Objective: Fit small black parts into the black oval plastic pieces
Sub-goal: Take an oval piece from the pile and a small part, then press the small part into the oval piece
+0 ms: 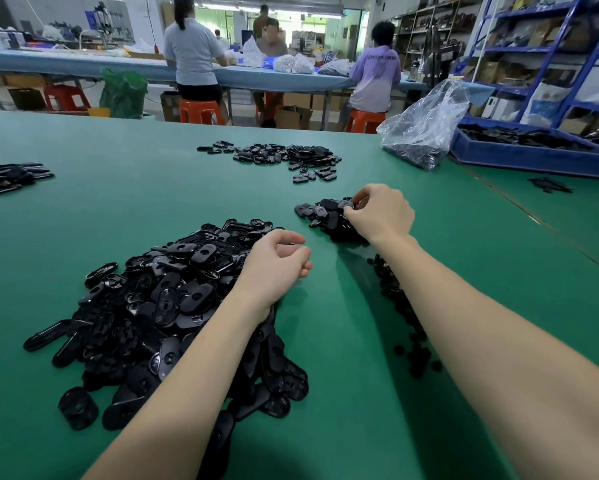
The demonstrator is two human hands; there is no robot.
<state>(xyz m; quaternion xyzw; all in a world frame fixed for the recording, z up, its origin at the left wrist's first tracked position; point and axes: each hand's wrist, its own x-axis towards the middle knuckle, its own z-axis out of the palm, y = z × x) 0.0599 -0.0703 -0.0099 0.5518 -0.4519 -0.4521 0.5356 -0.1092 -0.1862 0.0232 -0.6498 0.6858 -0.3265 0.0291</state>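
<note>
Pinching a glossy black oval piece (345, 204), the right hand (381, 213) tops a small heap; the left hand (277, 261) hangs loosely curled, empty.

Work table (325, 393): parts laid out in separate heaps.
A large heap of oval pieces (173, 306) lies near left, under the left forearm. A smaller heap (325, 216) lies right of it and farther back, at the right hand (381, 213). Small parts (405, 327) trail along the near right, beside the right forearm. Another pile (284, 155) sits behind centre, one more (10, 176) at far left. A bag (426, 129) and a tray (533, 150) stand far right.
</note>
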